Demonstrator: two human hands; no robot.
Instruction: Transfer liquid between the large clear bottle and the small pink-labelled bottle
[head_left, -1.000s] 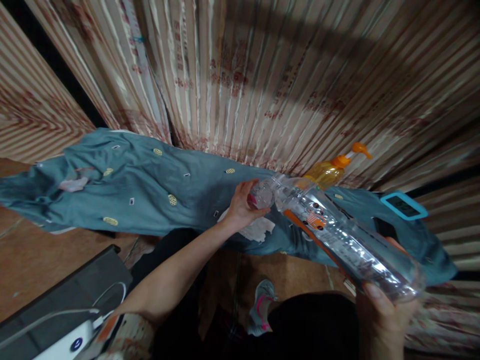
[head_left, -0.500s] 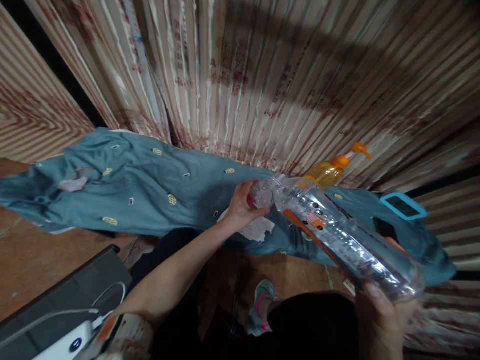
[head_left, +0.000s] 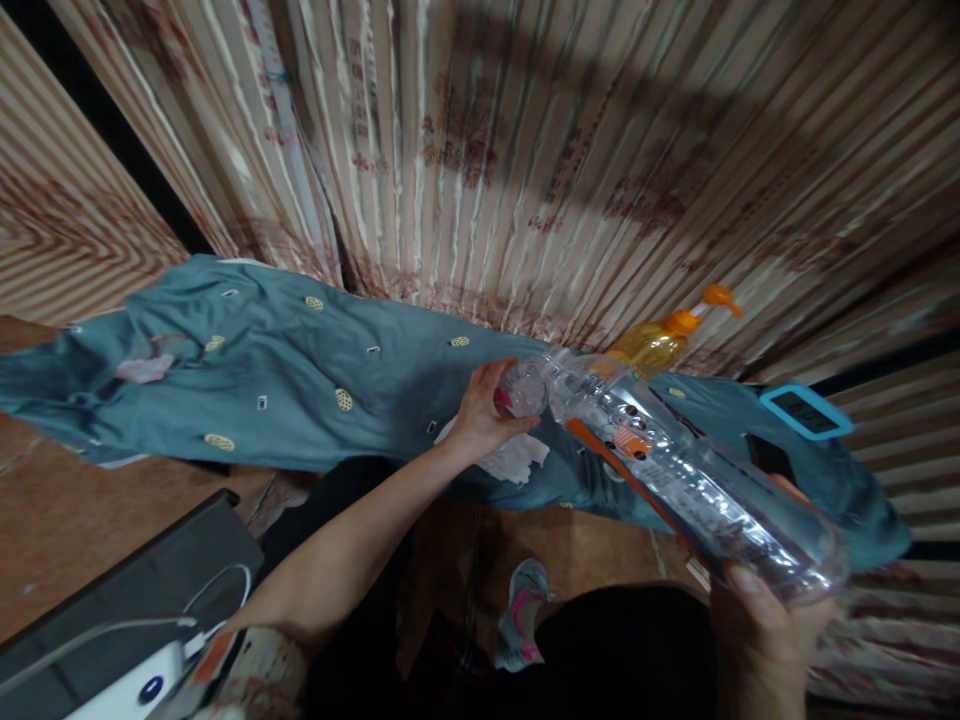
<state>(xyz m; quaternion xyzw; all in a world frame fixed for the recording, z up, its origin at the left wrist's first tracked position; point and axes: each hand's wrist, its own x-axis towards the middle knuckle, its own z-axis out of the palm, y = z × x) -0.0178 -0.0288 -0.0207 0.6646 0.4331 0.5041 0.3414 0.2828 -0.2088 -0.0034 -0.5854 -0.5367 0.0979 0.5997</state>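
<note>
My right hand (head_left: 772, 610) is closed round the base of a large clear plastic bottle (head_left: 697, 480) with an orange label. The bottle is tilted, its neck pointing left and away from me. At its mouth, my left hand (head_left: 484, 410) is wrapped round a small clear cup (head_left: 523, 388) with a pinkish patch on its side. Bottle mouth and cup rim are very close; I cannot tell if they touch. Beneath my left hand, crumpled white tissue (head_left: 517, 458) lies on a blue-green patterned cloth (head_left: 397, 350). Some fingers of my right hand are hidden behind the bottle.
A yellow pump bottle (head_left: 652, 345) with an orange top stands behind the clear bottle. To the right are a blue-framed digital clock (head_left: 806, 412) and a dark flat object (head_left: 769, 455). Pleated curtain (head_left: 480, 150) hangs behind. A white device (head_left: 135, 690) with cables is at lower left.
</note>
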